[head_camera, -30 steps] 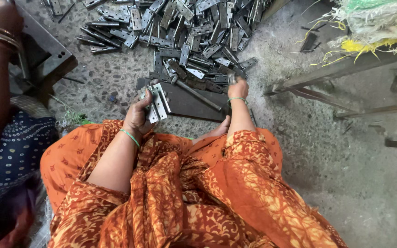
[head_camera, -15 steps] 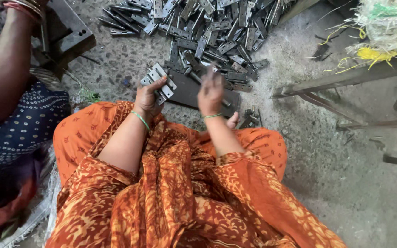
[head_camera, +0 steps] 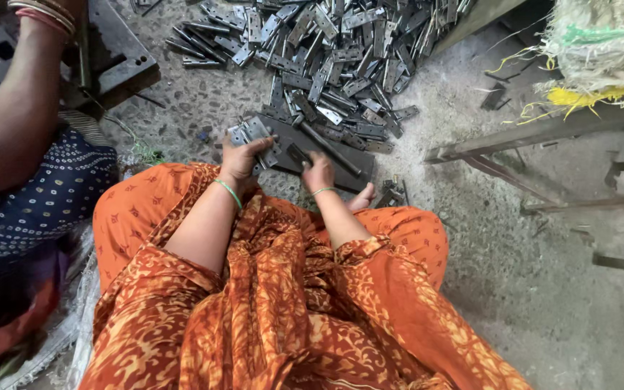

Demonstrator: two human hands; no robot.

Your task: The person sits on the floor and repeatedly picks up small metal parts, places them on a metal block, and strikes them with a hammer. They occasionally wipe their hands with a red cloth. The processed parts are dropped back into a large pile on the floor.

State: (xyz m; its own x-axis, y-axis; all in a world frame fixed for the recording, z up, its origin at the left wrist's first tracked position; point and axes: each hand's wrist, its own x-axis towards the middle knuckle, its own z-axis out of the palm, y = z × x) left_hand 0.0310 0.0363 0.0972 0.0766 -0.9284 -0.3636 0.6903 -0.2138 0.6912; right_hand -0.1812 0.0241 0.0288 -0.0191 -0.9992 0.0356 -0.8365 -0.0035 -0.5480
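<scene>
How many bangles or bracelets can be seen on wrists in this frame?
At least 3: a green band on the left hand's wrist, a thin one on the right hand's wrist, and a stacked cluster on the co-worker's wrist, number unclear.

We sit on the floor with the flat plate before our knees. The heap of hinges lies behind it, a co-worker's arm to our left, and a metal frame to our right.

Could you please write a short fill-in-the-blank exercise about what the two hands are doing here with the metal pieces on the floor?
1. The left hand holds a stack of metal ____.
2. The right hand rests on a dark flat ____ on the floor.
3. The big pile of hinges lies ____ the two hands in the picture.
4. On each wrist sits a thin ____ bangle.

Missing words: hinges; plate; above; green
</scene>
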